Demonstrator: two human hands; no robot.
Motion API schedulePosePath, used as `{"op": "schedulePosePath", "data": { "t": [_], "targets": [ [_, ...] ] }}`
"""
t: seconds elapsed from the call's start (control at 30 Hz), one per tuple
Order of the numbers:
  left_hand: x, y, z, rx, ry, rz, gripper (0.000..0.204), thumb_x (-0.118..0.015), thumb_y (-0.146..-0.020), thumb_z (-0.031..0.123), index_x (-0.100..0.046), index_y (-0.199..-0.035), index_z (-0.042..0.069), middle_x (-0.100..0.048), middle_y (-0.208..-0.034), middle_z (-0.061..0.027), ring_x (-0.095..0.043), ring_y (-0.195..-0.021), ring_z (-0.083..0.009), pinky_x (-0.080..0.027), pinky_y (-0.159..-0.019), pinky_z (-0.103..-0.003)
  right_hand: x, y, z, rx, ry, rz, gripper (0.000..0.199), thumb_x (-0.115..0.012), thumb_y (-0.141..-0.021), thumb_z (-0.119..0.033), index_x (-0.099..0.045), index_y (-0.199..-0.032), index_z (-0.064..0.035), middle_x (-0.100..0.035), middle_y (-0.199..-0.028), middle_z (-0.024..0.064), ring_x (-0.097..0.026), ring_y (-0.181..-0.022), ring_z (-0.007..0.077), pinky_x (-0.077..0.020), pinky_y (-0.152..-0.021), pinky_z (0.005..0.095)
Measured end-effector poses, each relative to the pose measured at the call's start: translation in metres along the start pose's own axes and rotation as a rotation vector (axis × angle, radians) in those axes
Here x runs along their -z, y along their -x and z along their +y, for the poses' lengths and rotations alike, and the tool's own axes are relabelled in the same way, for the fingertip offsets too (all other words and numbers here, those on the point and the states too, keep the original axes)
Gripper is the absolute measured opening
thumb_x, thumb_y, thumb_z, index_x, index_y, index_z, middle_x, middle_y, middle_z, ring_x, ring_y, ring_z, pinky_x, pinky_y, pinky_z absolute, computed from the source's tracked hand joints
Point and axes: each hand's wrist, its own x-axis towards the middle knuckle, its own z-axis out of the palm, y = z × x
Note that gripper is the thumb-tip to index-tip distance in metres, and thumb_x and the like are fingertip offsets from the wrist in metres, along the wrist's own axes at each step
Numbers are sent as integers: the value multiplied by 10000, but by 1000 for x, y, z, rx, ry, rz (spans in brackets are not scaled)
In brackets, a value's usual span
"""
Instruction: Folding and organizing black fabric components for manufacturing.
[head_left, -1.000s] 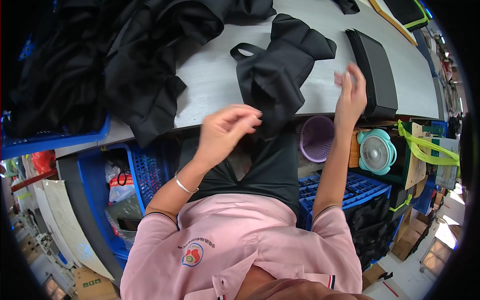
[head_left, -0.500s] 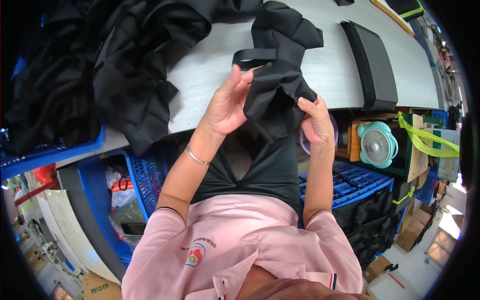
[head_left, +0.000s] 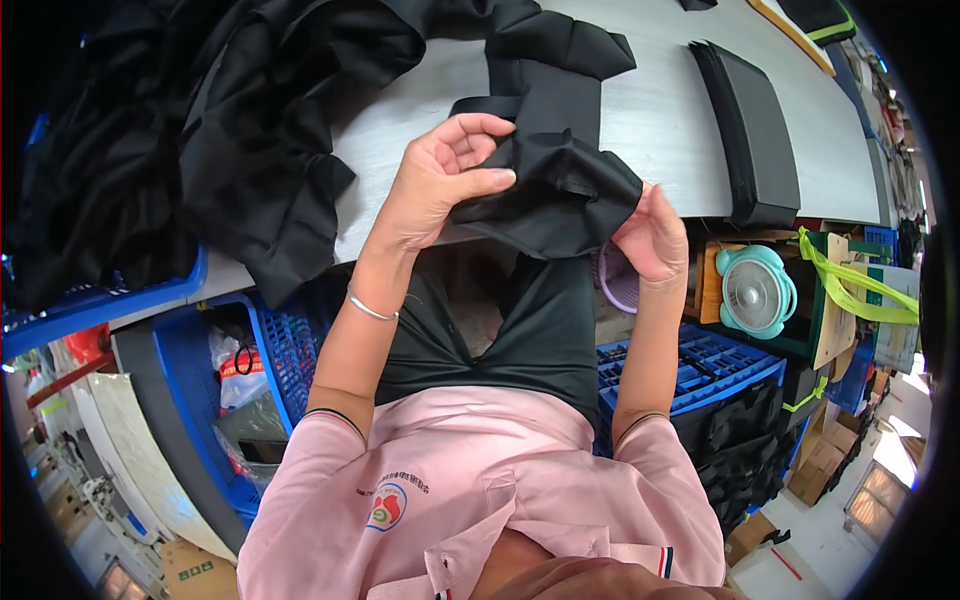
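A black fabric piece (head_left: 555, 205) is stretched between my two hands at the front edge of the table, its far part lying on the tabletop. My left hand (head_left: 440, 180) pinches its left side between thumb and fingers. At its right edge, my right hand (head_left: 652, 238) grips the cloth with thumb and fingers together; the fingertips are partly hidden. A black strap loop (head_left: 485, 105) sticks out from the piece just beyond my left fingers. The near part of the cloth is spread and hangs over the edge above my lap.
A large heap of black fabric (head_left: 265, 150) covers the table's left side. On the right lies a stack of flat black pieces (head_left: 745, 135). Below stand blue crates (head_left: 690, 365), a blue basket (head_left: 285, 350), a small teal fan (head_left: 752, 290) and a purple basket (head_left: 622, 290).
My hands have moved apart, the left up and leftward, the right to the right. The cloth between them is now spread wider, and my left fingers have closed on it.
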Motion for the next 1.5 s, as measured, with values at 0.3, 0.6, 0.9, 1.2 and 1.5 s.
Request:
{"op": "schedulePosePath", "data": {
  "t": [0.3, 0.6, 0.9, 1.2, 1.5],
  "targets": [
    [-21, 4, -20, -326, -807, 277, 384, -738, -768, -84, -687, -1121, 57, -462, -800, 38, -431, -696, -30, -393, -621, -186, -24, -9, 14, 63, 568, -95, 206, -761, -830, -77, -596, -953, -83, -629, -832, -45, -593, -717, 36, -488, -667, 197],
    [-28, 0, -18, -270, -409, 525, 299, -694, -873, -37, -560, -1134, 20, -601, -828, 5, -547, -676, -33, -439, -611, -160, -5, -17, 32, 949, 1302, 729, 257, -598, -873, 9, -574, -1128, -16, -613, -687, 101, -581, -486, 176, -475, -505, 318],
    [-26, 3, -25, -675, -902, 553, 426, -705, -766, -99, -599, -1152, 45, -520, -777, 23, -487, -697, -38, -421, -629, -178, -8, -7, 22, 781, 1468, 621, 438, -624, -839, 37, -566, -1265, -47, -608, -721, 73, -581, -563, 140, -491, -570, 304],
    [-45, -5, -13, -609, -844, 421, 554, -807, -762, 31, -588, -1268, 94, -614, -971, -25, -555, -779, -98, -481, -600, -217, 49, 11, -90, 1065, 1757, 903, 438, -760, -851, -268, -648, -1232, -86, -631, -1016, 111, -628, -877, 221, -517, -768, 359],
    [-53, 37, -27, -587, -552, 386, 484, -737, -840, 51, -553, -1287, 22, -628, -1138, -90, -580, -860, -103, -498, -670, -214, 123, 24, -174, 685, 1811, 938, 370, -660, -895, -412, -742, -1065, -93, -703, -1052, 130, -670, -918, 310, -514, -822, 391]
  ]
}}
